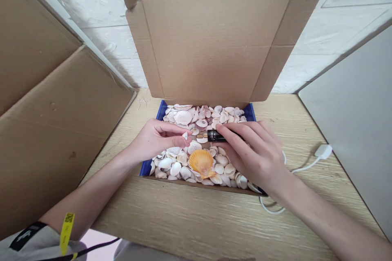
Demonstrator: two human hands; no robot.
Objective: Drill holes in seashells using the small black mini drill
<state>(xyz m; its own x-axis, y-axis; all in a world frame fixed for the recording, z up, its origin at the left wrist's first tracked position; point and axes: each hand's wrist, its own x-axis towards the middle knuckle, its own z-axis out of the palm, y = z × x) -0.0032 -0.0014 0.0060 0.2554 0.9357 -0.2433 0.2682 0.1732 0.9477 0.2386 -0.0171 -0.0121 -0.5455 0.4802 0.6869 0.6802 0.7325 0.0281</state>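
Observation:
My left hand (165, 138) pinches a small white seashell (185, 135) between thumb and fingers. Opposite it, my right hand (255, 149) is closed around a black pen-like rotary drill (216, 135) with a brass-coloured chuck. The drill points left at the shell; its thin tip is close to the shell, and I cannot tell whether they touch. Both hands are above an open cardboard box with blue side walls (251, 112), filled with white and pinkish shells (183, 117). A large orange scallop shell (201, 162) lies on top near the box's front.
The box's lid (211, 45) stands raised at the back. A white cable with a plug-like block (324, 151) lies right of the box on the wooden table (183, 212). Cardboard (61, 110) borders the left, a grey panel (355, 110) the right.

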